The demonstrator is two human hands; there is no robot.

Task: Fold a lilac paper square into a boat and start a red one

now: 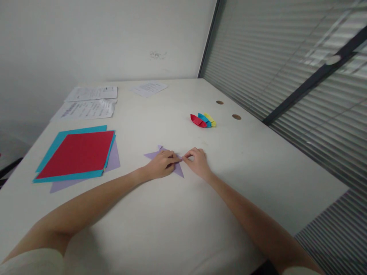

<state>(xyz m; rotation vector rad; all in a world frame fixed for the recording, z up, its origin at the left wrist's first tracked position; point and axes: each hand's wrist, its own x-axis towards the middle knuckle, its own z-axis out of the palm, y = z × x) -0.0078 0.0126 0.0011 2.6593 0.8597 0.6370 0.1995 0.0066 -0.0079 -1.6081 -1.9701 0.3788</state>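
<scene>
Head view. Locate the purple paper (179, 171) to the right of the stack (77, 154), lying on the table (155, 221), partly folded, with points spreading out around the left hand (162, 163). Note the left hand on top of the purple paper, fingers bent and drawn together; unable to tell, from this angle, whether pinching a fold or only pressing down. Note the right hand (197, 162), farther from the stack than the left, with thumb and forefinger pinching the purple paper, apparently at a narrow tip.

Treat the step in hand, by judgement, as shaping or creasing a fold. Brace with the left hand close to the crease to prevent sliding. Align the edges before applying pressure. Pinch lightly with the right hand while positioning, then press firmly along the full crease. Avoid tugging at the tip: likely to tear or skew the fold. Leave the folded pieces (204, 120), farther right of the stack, undisturbed.
</scene>
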